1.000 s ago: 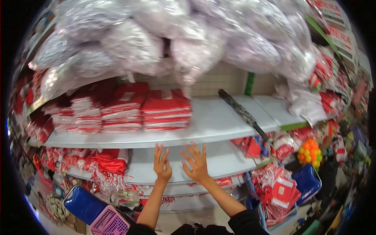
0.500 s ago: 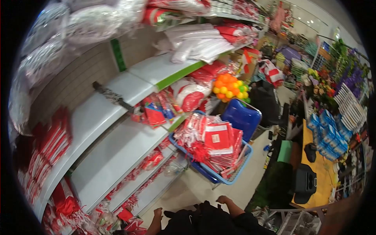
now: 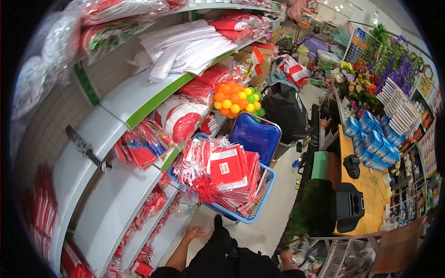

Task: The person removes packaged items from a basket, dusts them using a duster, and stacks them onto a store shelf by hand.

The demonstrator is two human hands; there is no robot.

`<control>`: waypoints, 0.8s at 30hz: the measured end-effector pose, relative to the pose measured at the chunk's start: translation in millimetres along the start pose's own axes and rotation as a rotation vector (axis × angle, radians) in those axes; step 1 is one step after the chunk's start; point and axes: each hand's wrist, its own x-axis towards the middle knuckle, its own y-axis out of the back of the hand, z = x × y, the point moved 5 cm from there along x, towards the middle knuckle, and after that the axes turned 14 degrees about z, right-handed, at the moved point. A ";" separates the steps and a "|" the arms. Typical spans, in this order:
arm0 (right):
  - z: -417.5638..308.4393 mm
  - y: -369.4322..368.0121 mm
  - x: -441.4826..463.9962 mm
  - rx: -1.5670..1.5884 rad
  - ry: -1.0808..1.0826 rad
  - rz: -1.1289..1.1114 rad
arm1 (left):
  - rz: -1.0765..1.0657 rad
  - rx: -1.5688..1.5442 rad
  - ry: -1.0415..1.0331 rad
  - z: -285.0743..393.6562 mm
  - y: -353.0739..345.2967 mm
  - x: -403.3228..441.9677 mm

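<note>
My left hand (image 3: 194,232) is low in the head view, held out below the blue basket (image 3: 265,200), its fingers stretched and holding nothing. My right hand (image 3: 286,255) hangs near the bottom edge, right of my dark clothing; its fingers are too small and blurred to read. The basket is piled with red-and-white packets (image 3: 227,169) and tasselled bundles (image 3: 197,178). A blue seat-like panel (image 3: 255,135) stands behind it. To the left, a patterned, dark-handled object (image 3: 85,147) lies across a shelf edge.
Tiered shelves (image 3: 111,199) curve along the left, with white packages (image 3: 185,51) higher up. Orange, yellow and green balls (image 3: 234,98) and a black bag (image 3: 283,109) are behind the basket. A yellow table (image 3: 371,204) carrying blue-white boxes (image 3: 373,143) stands at the right.
The view has swung right from the shelves to the basket and aisle. Both hands have dropped from in front of the shelves to low beside my body.
</note>
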 end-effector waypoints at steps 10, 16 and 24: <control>-279.5 294.4 119.1 0.902 0.169 0.729 | -0.011 0.519 -1.089 244.6 -157.2 9.2; -366.3 305.6 166.8 0.416 0.456 0.492 | -0.216 1.040 -1.288 229.6 -176.6 78.6; -365.3 282.9 158.6 0.520 0.378 0.458 | -0.162 1.202 -1.353 205.7 -152.0 74.3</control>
